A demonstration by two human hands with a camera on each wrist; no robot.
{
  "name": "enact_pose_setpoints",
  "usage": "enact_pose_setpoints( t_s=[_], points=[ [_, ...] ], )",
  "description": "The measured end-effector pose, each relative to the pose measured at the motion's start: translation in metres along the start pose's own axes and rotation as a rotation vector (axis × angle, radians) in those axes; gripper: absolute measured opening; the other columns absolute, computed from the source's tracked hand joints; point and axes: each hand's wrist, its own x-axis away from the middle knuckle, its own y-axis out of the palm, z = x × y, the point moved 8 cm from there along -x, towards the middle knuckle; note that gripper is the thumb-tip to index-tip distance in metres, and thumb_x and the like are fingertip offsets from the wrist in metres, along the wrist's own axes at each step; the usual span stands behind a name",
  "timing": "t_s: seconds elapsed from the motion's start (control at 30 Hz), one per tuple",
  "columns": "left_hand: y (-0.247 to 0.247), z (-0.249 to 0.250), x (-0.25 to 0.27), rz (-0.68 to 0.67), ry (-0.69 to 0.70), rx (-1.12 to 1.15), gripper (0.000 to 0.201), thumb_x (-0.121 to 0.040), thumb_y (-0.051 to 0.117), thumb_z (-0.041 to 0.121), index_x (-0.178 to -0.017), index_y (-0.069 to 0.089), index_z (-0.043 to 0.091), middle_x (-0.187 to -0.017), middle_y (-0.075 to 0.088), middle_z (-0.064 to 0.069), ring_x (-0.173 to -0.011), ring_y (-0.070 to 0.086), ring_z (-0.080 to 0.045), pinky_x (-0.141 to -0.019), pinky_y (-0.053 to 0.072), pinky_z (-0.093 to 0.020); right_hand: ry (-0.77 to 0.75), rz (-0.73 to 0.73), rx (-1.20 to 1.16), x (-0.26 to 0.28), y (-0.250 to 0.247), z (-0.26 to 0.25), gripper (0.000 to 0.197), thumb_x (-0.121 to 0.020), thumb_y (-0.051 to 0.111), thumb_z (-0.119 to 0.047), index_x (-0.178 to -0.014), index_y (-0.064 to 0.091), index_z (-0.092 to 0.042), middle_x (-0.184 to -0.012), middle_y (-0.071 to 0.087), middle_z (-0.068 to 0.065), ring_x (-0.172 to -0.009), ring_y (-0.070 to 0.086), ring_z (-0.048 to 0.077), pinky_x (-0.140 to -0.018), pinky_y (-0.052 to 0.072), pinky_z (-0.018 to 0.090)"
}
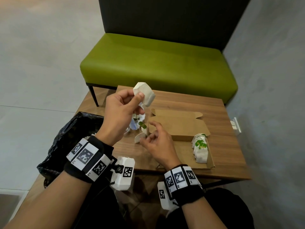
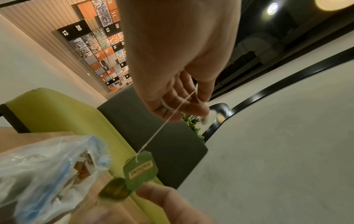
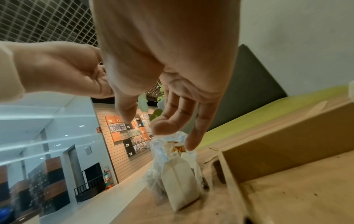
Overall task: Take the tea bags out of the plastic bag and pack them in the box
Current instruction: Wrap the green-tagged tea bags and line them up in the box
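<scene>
My left hand (image 1: 138, 97) is raised over the table and pinches a white tea bag (image 1: 146, 95) between thumb and fingers. Its string (image 2: 162, 127) hangs down to a green tag (image 2: 140, 169). My right hand (image 1: 151, 131) is lower, fingers loosely spread, and one fingertip (image 2: 153, 192) touches that tag. The clear plastic bag (image 1: 137, 120) with more tea bags stands behind my left hand; it also shows at the plastic bag (image 3: 172, 166). Another tea bag (image 1: 138, 138) lies beside my right hand. The open cardboard box (image 1: 179, 126) holds a row of tea bags (image 1: 200, 149) at its right side.
The wooden table (image 1: 222, 111) carries everything. A black rubbish bag (image 1: 69, 138) sits at the table's left edge. A green bench (image 1: 156, 63) with a dark back stands beyond the table. A grey wall runs along the right.
</scene>
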Motion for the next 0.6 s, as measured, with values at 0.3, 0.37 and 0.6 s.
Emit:
enact_pose_setpoints(
  t_s=[0.3,0.37,0.6],
  points=[
    [0.012,0.028,0.002,-0.05,0.016,0.096,0.009,-0.095,0.063,0.012,-0.089,0.066,0.006,-0.066,0.065,-0.001,-0.053,0.059,-0.014,-0.057,0.046,-0.031,-0.044,-0.031,0.153,-0.01,0.018,-0.015,0.039,-0.087,0.07,-0.047,-0.124,0.064,-0.035,-0.07,0.056,-0.012,-0.069,0.054,0.007,-0.068,0.052,0.034],
    [0.013,0.029,0.004,-0.061,0.007,0.126,0.01,-0.095,0.063,0.012,-0.088,0.065,0.006,-0.066,0.063,-0.002,-0.053,0.058,-0.013,-0.055,0.045,-0.028,-0.049,-0.048,0.154,-0.011,0.025,-0.016,0.029,-0.088,0.068,-0.045,-0.115,0.066,-0.035,-0.072,0.055,-0.011,-0.07,0.054,0.009,-0.069,0.051,0.036],
    [0.01,0.035,0.003,-0.061,0.001,0.198,0.012,-0.094,0.063,0.014,-0.083,0.065,0.012,-0.066,0.061,-0.001,-0.054,0.055,-0.013,-0.055,0.045,-0.028,-0.044,0.026,0.047,-0.013,0.032,-0.013,0.025,-0.096,0.059,-0.044,-0.091,0.075,-0.025,-0.089,0.059,-0.004,-0.075,0.055,0.01,-0.073,0.051,0.038]
  ],
)
